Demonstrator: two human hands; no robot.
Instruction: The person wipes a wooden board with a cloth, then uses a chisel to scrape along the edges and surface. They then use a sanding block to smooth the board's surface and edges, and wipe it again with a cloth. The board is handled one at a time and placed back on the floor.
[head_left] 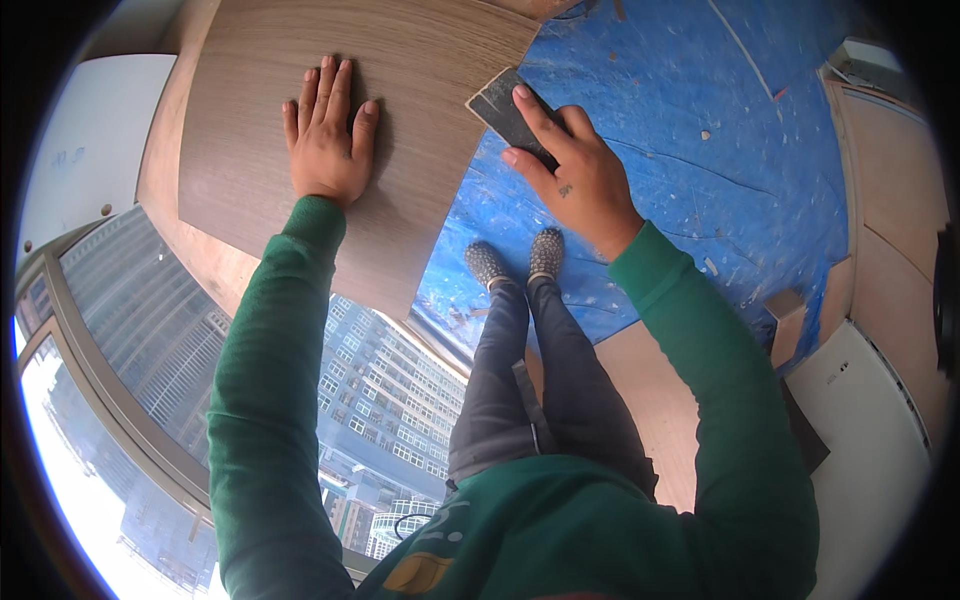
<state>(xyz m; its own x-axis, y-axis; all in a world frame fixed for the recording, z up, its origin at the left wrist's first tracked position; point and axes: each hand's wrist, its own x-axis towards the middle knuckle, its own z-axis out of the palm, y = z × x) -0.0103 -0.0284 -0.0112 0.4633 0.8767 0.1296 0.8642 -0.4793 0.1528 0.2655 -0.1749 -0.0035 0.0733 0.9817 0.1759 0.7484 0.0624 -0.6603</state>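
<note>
Two green sleeves reach out ahead of us, and both our hands are at the board. Our left hand lies palm down near the middle of the board, fingers a little apart and gripping nothing; we judge that it steadies the board. Our right hand is clamped on the dark block, index finger stretched along its top. The block overlaps the board's right edge, closer to the far right corner than to the near one.

Work at that edge looks under way rather than finished, since the block is at it. The edge looks alike on either side of the block, so we cannot tell which stretch is done and which is left. The board's face shows an even grain.

Below the board, a blue sheet is dotted with pale specks; whether they come from this work, we cannot tell. Our shoes stand on it, off the board's right edge. Farthest away, buildings rise outside.
</note>
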